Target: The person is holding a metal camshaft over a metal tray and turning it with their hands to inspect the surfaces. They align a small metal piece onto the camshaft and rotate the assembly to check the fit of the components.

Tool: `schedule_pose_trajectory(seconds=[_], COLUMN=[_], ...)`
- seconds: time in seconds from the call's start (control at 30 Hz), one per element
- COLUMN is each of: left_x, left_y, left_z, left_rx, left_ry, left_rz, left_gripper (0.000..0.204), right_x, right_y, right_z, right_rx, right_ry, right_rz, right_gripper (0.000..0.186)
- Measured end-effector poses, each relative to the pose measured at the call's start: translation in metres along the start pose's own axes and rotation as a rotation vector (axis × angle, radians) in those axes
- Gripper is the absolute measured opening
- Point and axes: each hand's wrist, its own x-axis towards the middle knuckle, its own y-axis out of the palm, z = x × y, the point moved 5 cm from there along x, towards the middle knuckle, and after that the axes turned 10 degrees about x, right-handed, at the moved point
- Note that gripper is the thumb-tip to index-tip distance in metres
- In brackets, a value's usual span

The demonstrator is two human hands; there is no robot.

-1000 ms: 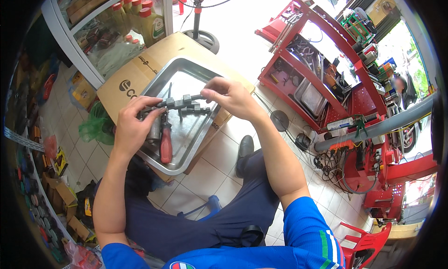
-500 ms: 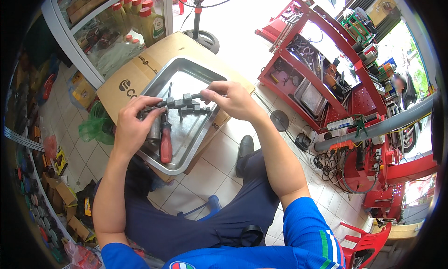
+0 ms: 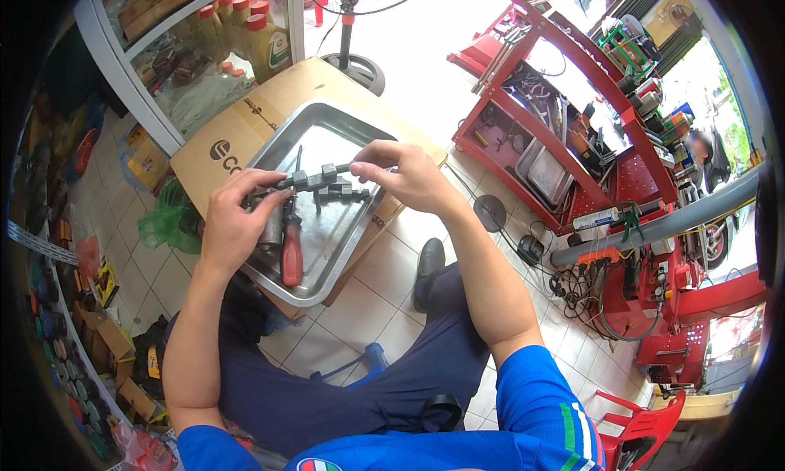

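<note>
Over a metal tray [image 3: 323,284], I hold a black metal screw tool [image 3: 315,178] that looks like a chain breaker, with two blocky lugs and a rod. My left hand [image 3: 237,213] pinches its left end between thumb and fingers. At the other end, my right hand [image 3: 401,175] has its thumb and curled fingers around the rod's tip. A second black metal piece [image 3: 345,193] lies in the tray just beyond. Below the tool rests a screwdriver [image 3: 291,258] with a red handle. Beside it, a grey metal cylinder [image 3: 270,232] is partly hidden by my left hand.
The tray stands on a cardboard box [image 3: 327,77]. Left of it are a glass cabinet [image 3: 176,115] with bottles and a green net bag [image 3: 170,217]. A red tool cart [image 3: 523,119] stands at right, with tangled cables [image 3: 576,287] near it. Behind the box is a fan stand [image 3: 347,29].
Almost nothing differs. The fingers of my right hand have shifted slightly at the rod's tip; both hands keep their hold on the black tool.
</note>
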Motion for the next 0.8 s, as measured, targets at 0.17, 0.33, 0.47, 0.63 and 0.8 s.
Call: schedule_pose_trajectory(seconds=[0.17,0.33,0.47,0.63,0.8], left_x=[0.0,0.0,0.0,0.0,0.0], left_y=[0.0,0.0,0.0,0.0,0.0], left_z=[-0.001,0.0,-0.002,0.0,0.0], left_rx=[-0.017,-0.016,-0.009,-0.001,0.005], left_ry=[0.012,0.006,0.009,-0.014,-0.018], left_rz=[-0.022,-0.024,-0.016,0.006,0.009], left_gripper=[0.02,0.019,0.019,0.02,0.021], right_x=[-0.002,-0.003,-0.002,0.0,-0.004], right_y=[-0.001,0.001,0.001,0.001,0.003], right_z=[0.003,0.011,0.007,0.0,0.008], right_rx=[0.134,0.062,0.045,0.007,0.045], right_ry=[-0.019,-0.118,-0.079,0.045,-0.034], right_rz=[-0.104,-0.06,-0.053,0.01,-0.095], right_gripper=[0.033,0.031,0.032,0.035,0.034])
